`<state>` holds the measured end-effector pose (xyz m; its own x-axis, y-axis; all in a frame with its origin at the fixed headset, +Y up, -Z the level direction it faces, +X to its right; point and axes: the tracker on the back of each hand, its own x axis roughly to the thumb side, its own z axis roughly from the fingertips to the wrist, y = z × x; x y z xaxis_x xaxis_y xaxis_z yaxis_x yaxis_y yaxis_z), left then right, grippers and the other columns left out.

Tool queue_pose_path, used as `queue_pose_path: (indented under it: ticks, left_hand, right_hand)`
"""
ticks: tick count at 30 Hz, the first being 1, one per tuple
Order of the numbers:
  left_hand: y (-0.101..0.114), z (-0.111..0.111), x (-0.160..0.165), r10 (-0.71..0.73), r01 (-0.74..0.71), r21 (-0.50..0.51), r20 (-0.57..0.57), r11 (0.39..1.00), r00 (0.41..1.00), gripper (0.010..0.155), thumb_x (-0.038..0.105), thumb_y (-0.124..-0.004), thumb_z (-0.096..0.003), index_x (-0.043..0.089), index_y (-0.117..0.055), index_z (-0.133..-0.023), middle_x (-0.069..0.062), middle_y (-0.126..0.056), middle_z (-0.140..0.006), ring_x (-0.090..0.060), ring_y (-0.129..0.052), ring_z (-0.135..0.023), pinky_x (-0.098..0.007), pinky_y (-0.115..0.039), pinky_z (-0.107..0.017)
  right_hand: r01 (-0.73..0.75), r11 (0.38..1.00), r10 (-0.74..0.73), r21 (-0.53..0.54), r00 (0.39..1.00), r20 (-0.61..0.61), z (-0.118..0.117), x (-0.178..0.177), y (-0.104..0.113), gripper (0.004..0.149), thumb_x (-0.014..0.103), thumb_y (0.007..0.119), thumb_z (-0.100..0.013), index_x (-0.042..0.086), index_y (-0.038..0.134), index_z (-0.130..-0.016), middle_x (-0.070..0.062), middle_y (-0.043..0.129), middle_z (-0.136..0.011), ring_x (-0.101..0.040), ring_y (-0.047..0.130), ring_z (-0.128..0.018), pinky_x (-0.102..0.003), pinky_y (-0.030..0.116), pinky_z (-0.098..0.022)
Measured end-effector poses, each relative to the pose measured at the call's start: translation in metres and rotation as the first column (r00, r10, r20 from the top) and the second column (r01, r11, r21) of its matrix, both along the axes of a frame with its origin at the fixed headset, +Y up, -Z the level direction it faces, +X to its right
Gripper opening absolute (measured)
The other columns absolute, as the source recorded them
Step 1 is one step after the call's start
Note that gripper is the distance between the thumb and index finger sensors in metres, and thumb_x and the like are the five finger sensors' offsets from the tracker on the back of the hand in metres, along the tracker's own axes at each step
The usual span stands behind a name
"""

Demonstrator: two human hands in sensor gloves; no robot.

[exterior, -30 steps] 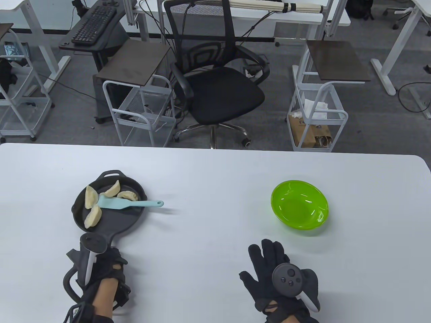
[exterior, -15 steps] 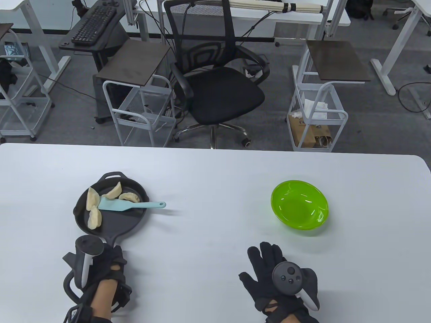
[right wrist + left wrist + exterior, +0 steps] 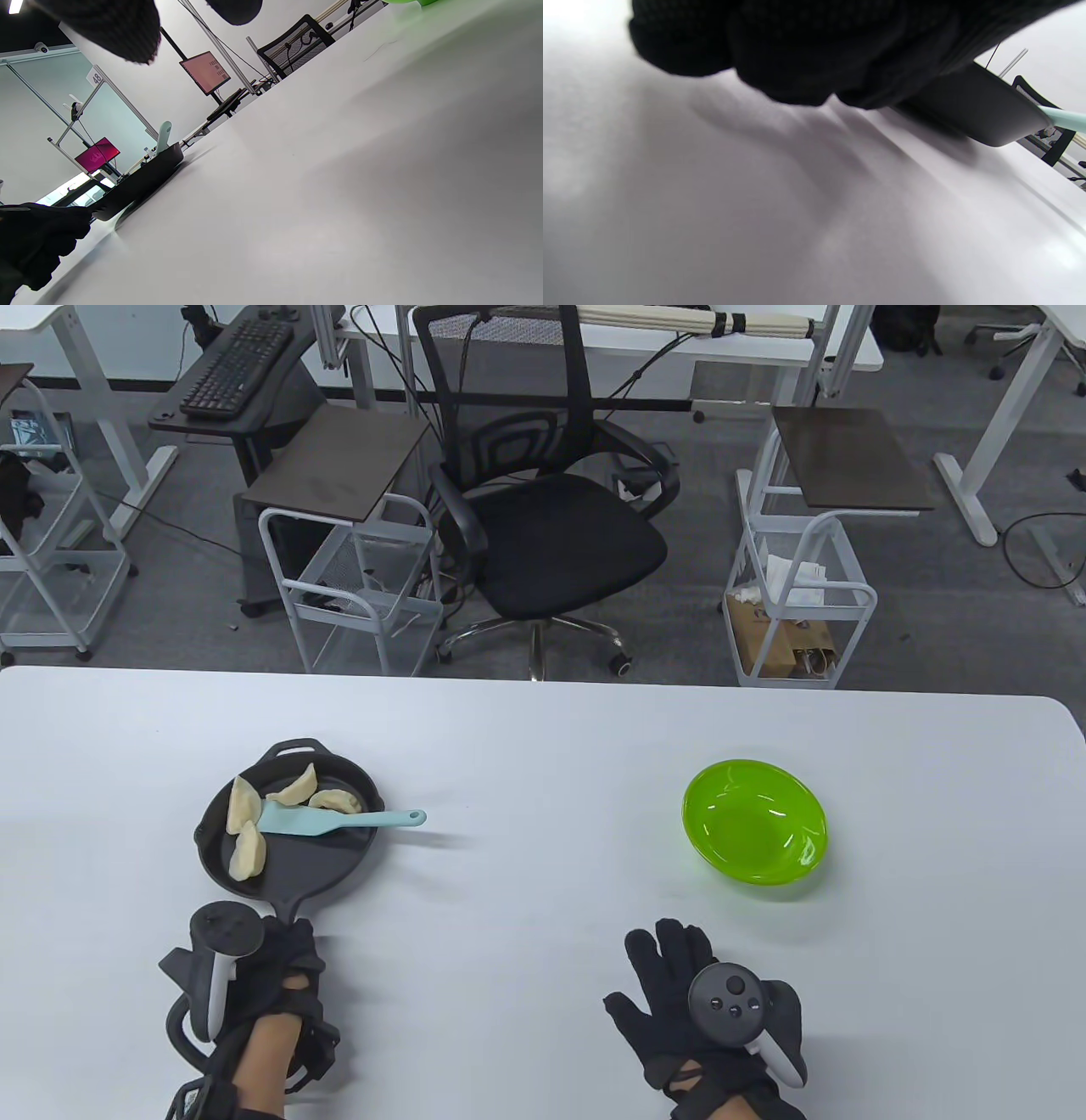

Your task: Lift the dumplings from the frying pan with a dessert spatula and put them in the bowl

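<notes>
A black frying pan (image 3: 339, 861) sits at the table's left with several pale dumplings (image 3: 243, 806) along its far-left side. A light blue dessert spatula (image 3: 339, 820) lies in the pan, its blade by the dumplings and its handle sticking out over the right rim. My left hand (image 3: 284, 963) grips the pan's handle at the near side. The left wrist view shows curled fingers (image 3: 806, 51) by the pan (image 3: 980, 114). The green bowl (image 3: 753, 831) stands empty at the right. My right hand (image 3: 679, 984) rests flat on the table below the bowl, fingers spread.
The white table (image 3: 543, 746) has bare surface between pan and bowl. Beyond its far edge stand a black office chair (image 3: 551, 526) and white wire carts (image 3: 797, 594). In the right wrist view, the pan (image 3: 140, 182) and spatula handle (image 3: 163, 135) show far left.
The pan, with dumplings and spatula, has slid a little to the right in my left hand's grip. My right hand has barely moved.
</notes>
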<state>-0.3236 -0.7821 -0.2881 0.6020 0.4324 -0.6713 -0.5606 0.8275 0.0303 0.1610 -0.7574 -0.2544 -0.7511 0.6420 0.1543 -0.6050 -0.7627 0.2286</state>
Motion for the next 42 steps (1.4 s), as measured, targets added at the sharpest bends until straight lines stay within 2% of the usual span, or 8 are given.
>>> queue_pose_path:
  ticks: [16, 25, 35, 42]
  left_hand:
    - [0.029, 0.009, 0.032, 0.017, -0.029, 0.106, 0.114, 0.994, 0.993, 0.051, 0.06, -0.079, -0.0508, 0.024, -0.079, -0.088, 0.015, -0.103, -0.037, -0.007, -0.1, -0.019, -0.04, -0.088, -0.032]
    - [0.034, 0.013, 0.068, 0.008, -0.026, 0.074, 0.238, 0.997, 0.971, 0.052, 0.06, -0.079, -0.0511, 0.024, -0.079, -0.088, 0.015, -0.103, -0.038, -0.007, -0.1, -0.02, -0.04, -0.088, -0.033]
    - [0.024, 0.013, 0.111, -0.004, 0.009, -0.011, 0.391, 1.0, 0.92, 0.052, 0.061, -0.078, -0.051, 0.024, -0.079, -0.088, 0.015, -0.103, -0.038, -0.007, -0.1, -0.02, -0.04, -0.088, -0.033]
    - [0.018, 0.015, 0.129, 0.012, 0.007, -0.042, 0.444, 0.999, 0.896, 0.053, 0.061, -0.077, -0.051, 0.024, -0.078, -0.088, 0.015, -0.103, -0.039, -0.007, -0.101, -0.021, -0.04, -0.088, -0.034]
  right_hand:
    - [0.004, 1.0, -0.004, -0.026, 1.0, 0.006, -0.002, 0.001, -0.003, 0.074, 0.053, 0.071, -0.056, 0.018, 0.036, -0.111, -0.021, 0.013, -0.114, -0.056, 0.005, -0.101, -0.07, 0.013, -0.072]
    - [0.004, 0.999, -0.004, -0.044, 1.0, 0.02, -0.003, 0.003, -0.005, 0.074, 0.053, 0.071, -0.056, 0.018, 0.036, -0.111, -0.021, 0.013, -0.114, -0.056, 0.006, -0.101, -0.07, 0.012, -0.072]
    - [-0.001, 0.998, 0.004, -0.068, 0.999, 0.046, -0.008, 0.01, -0.01, 0.074, 0.053, 0.071, -0.057, 0.018, 0.035, -0.111, -0.021, 0.013, -0.114, -0.056, 0.005, -0.101, -0.07, 0.012, -0.072]
    - [0.007, 0.998, -0.003, -0.069, 0.999, 0.05, -0.009, 0.012, -0.009, 0.074, 0.053, 0.071, -0.057, 0.018, 0.035, -0.111, -0.021, 0.013, -0.114, -0.056, 0.006, -0.101, -0.07, 0.012, -0.072]
